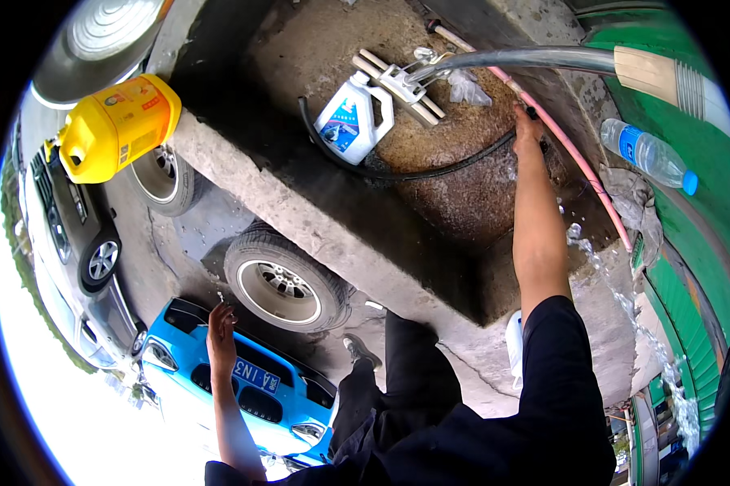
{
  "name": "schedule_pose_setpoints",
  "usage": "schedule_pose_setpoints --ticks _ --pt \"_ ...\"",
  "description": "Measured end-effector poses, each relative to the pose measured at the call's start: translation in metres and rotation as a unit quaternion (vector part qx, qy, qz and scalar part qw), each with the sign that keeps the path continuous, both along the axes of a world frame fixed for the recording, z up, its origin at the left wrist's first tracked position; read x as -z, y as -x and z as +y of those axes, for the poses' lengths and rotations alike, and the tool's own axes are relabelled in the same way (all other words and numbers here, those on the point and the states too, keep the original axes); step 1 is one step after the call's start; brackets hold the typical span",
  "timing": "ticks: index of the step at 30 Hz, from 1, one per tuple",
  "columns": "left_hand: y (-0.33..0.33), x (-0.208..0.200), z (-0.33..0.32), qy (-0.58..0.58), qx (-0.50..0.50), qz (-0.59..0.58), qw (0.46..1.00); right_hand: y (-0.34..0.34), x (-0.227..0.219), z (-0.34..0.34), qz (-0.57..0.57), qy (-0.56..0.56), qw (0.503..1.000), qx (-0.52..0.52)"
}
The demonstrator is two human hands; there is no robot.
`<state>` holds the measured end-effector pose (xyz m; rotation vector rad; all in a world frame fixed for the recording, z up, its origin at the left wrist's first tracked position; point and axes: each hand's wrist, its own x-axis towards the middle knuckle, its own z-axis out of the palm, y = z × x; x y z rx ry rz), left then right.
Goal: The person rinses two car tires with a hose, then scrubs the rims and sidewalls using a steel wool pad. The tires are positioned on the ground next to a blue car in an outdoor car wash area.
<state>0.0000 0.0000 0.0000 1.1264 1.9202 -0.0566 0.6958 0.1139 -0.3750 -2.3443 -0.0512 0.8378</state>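
Observation:
My right hand [529,130] reaches into a concrete basin and is closed on the end of a thin black hose [429,173]. The hose curves left past a white jug [353,120] with a blue label. Beside my fingers runs a pink hose [571,150]. My left hand [221,332] hangs at the left, apart from the basin, its fingers loosely bent and apart. No held thing can be made out in it. A stream of water [624,300] shows right of my right arm.
A yellow jug [122,125] stands on the basin's concrete rim [276,194]. A thick grey hose [527,57] crosses the top, near a metal-and-wood fitting [401,83]. A plastic bottle [648,154] lies at right. Wheels [280,287], a blue car [235,364] and a grey car [77,219] are at left.

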Motion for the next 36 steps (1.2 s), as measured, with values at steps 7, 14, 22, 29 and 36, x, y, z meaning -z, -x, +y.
schedule_pose_setpoints --ticks 7,14,22,29,36 --pt "-0.03 0.001 -0.134 0.099 -0.156 -0.054 0.981 0.089 -0.132 -0.043 -0.11 -0.08 0.877 -0.462" --pt "-0.14 -0.002 -0.064 -0.099 0.04 -0.089 0.99 0.154 -0.454 -0.126 0.014 -0.413 0.833 -0.368" --pt "-0.161 -0.043 -0.007 0.048 -0.219 -0.164 0.961 0.134 -0.607 -0.216 0.123 -0.66 0.705 -0.23" --pt "-0.124 -0.017 -0.056 0.186 -0.275 -0.148 0.932 0.096 -0.697 -0.279 0.155 -0.661 0.734 0.011" --pt "-0.17 -0.025 -0.089 0.136 -0.284 -0.433 0.844 0.094 -0.703 -0.313 0.286 -0.706 0.646 0.046"
